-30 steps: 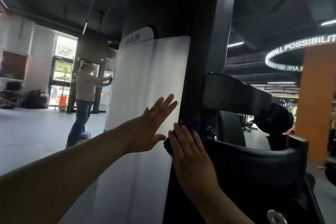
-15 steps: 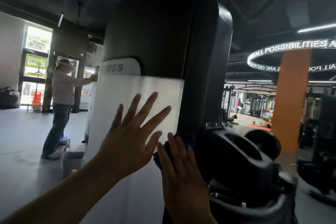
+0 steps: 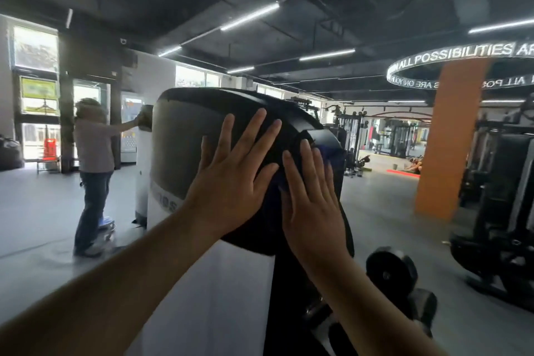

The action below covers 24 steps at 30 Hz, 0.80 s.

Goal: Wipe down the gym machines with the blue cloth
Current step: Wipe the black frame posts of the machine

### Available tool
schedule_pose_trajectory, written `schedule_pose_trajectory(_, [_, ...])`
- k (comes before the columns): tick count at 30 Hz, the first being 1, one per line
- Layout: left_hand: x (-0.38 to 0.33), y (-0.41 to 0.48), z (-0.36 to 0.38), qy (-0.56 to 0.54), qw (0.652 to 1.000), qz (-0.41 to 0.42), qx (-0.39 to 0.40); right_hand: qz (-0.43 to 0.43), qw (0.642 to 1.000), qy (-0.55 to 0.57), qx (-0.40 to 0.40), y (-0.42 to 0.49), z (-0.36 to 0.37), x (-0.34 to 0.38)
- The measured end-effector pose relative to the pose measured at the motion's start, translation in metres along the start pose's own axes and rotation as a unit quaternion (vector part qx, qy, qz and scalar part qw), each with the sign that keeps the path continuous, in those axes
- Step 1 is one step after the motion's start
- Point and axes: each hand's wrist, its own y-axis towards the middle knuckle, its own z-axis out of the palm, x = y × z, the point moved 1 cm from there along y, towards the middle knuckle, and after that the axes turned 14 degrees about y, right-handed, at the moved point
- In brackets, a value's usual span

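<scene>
A head-worn camera looks at a tall white-fronted gym machine (image 3: 219,298) topped by a dark rounded cap (image 3: 179,136), which fills the middle of the view. The left hand (image 3: 231,179) lies flat on the front of the cap, its grip wide, fingers straight and spread, holding nothing. Just right of it, the right hand (image 3: 312,199) presses the blue cloth (image 3: 332,154) against the cap's right edge with flat, straight fingers rather than a closed grip. The cloth shows as dark blue patches beyond the fingertips and beside the thumb; how much lies under the palm is hard to tell in the dim light. Well behind the cap, to its left, another person (image 3: 94,153) reaches to a second white machine. Far right of the cap stands an orange pillar (image 3: 450,139). The step in hand appears to be wiping the cap's side. The next move likely calls for sliding the cloth over the crown with steady pressure while the left hand braces.
</scene>
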Motion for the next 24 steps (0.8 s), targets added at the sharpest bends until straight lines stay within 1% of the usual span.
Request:
schedule_pose_trajectory(2, [0.009, 0.033, -0.013, -0.017, 0.999, -0.015, 0.030, 0.005, 1.000, 0.008, 0.018, 0.038, -0.011, 0.003])
schedule_pose_trajectory(6, [0.029, 0.085, -0.025, -0.039, 0.994, -0.005, 0.101, 0.113, 0.990, 0.073, 0.042, 0.112, -0.027, 0.007])
schedule_pose_trajectory(8, [0.030, 0.099, -0.025, -0.050, 0.987, -0.014, 0.149, 0.142, 0.982, 0.103, 0.066, 0.133, -0.034, 0.005])
schedule_pose_trajectory(10, [0.026, 0.099, -0.024, -0.033, 0.983, -0.024, 0.178, 0.152, 0.978, 0.120, 0.076, 0.135, -0.044, 0.006])
schedule_pose_trajectory(13, [0.017, 0.095, -0.026, -0.028, 0.981, -0.040, 0.186, 0.171, 0.974, 0.122, 0.087, 0.129, -0.048, 0.002])
schedule_pose_trajectory(17, [0.018, 0.097, -0.027, -0.021, 0.980, -0.043, 0.192, 0.251, 0.954, 0.144, 0.077, 0.153, -0.033, 0.001])
schedule_pose_trajectory(22, [0.017, 0.097, -0.035, -0.033, 0.979, -0.048, 0.195, 0.211, 0.962, 0.134, 0.111, 0.121, -0.053, 0.000])
schedule_pose_trajectory(24, [0.015, 0.098, -0.038, -0.036, 0.978, -0.054, 0.199, 0.226, 0.957, 0.148, 0.103, 0.125, -0.054, -0.004])
